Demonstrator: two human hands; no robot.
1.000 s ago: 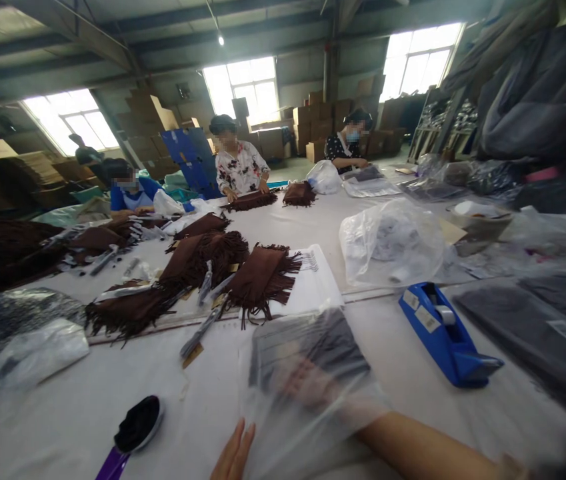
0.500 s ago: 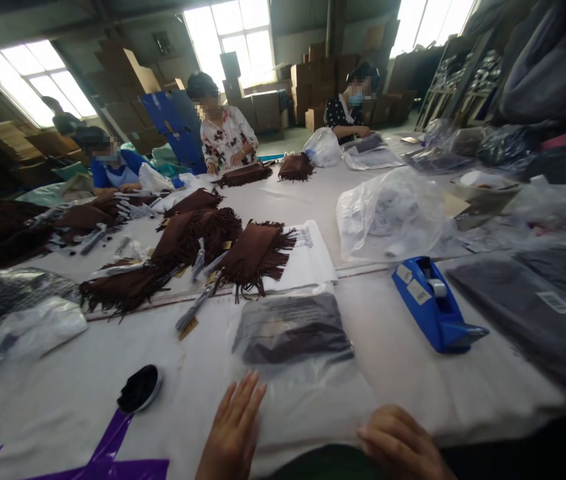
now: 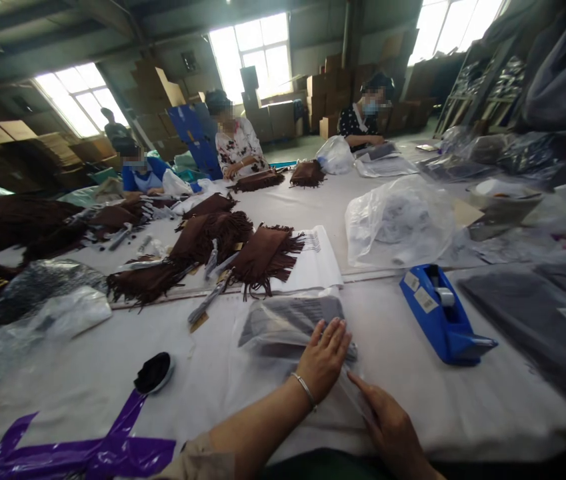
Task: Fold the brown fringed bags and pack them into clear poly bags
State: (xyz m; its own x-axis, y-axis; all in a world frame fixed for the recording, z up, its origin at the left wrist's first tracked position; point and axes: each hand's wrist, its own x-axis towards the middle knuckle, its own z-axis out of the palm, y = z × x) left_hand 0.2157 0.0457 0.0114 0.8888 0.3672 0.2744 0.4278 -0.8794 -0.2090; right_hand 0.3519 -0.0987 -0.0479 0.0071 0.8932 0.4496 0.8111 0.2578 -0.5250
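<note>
A clear plastic bag with a dark, flat item inside lies on the white-covered table in front of me. Across the right part of the bag reaches my left hand; its fingers lie flat and stretched out on the plastic. At the bag's lower right edge is my right hand, with the plastic's edge between its thumb and fingers. A white sheet touches the bag's far side, and a brown fringed piece rests on that sheet.
A blue tape dispenser stands to the right, beside dark bagged goods. Purple tape and a small dish with black contents are at left. A bulging clear bag sits beyond. Several co-workers work across the table.
My left hand has moved right and forward onto the bag. My right hand has taken hold of the bag's right edge, and the plastic is drawn up there. The view has shifted slightly.
</note>
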